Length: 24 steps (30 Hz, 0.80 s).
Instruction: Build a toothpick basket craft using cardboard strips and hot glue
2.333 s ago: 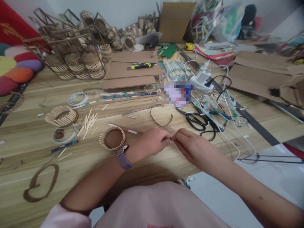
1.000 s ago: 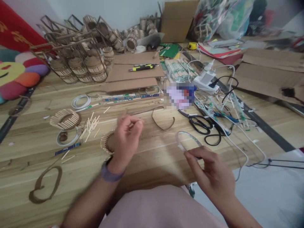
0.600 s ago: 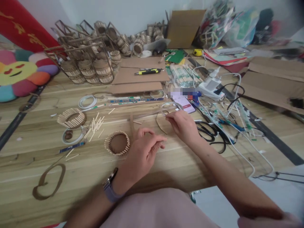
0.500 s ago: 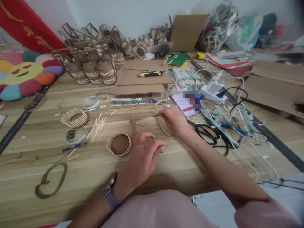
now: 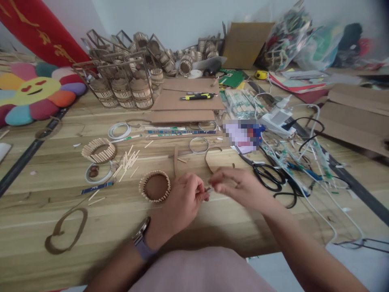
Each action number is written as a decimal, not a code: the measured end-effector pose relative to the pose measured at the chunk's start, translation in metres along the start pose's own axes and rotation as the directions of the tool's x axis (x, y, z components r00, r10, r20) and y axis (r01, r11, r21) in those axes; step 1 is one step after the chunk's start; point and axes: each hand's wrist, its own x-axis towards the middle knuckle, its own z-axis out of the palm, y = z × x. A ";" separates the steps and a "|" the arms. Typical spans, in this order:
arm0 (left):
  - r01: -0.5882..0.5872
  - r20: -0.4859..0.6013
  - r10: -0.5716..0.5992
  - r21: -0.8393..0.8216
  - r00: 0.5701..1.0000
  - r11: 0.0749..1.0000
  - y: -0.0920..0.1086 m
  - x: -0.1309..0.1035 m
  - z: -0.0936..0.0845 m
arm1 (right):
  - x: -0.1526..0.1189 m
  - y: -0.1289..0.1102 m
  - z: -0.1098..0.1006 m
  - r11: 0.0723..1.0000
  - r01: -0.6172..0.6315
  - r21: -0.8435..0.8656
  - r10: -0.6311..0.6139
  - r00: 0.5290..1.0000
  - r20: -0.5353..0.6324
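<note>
My left hand (image 5: 184,202), with a watch (image 5: 141,235) on its wrist, is closed at the near middle of the table, a small thin piece poking out at its fingertips. That piece is too small to name. Just right of it is my right hand (image 5: 240,188), fingers bent and slightly blurred, thumb and forefinger close to the piece; whether they hold anything is unclear. A round stick-walled basket with a brown base (image 5: 155,187) stands left of my left hand. Brown strips (image 5: 176,160) lie beyond the hands, one of them curved (image 5: 209,162).
Loose sticks (image 5: 129,163), a second stick ring (image 5: 99,151) and tape rolls (image 5: 119,131) lie left. Black-handled scissors (image 5: 267,176) and cables are right. Cardboard (image 5: 185,109) with a yellow-black cutter (image 5: 199,96), and finished baskets (image 5: 121,93), stand behind.
My right hand has come back toward me from the far strip, down beside my left hand. The thin piece now shows at my left fingertips. The view has shifted slightly.
</note>
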 end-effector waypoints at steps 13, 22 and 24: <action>-0.014 -0.134 -0.018 -0.236 0.991 0.972 0.009 -0.022 0.009 | -0.043 0.009 0.058 0.748 0.036 0.663 0.495 0.636 -0.592; 0.203 -0.138 -0.407 -0.697 0.903 0.688 0.008 -0.020 0.026 | -0.049 -0.003 0.102 0.683 -0.121 0.720 0.522 0.771 -0.365; 0.200 -0.163 -0.420 -0.693 0.893 0.693 0.010 -0.020 0.026 | -0.049 -0.005 0.103 0.732 -0.142 0.666 0.474 0.808 -0.349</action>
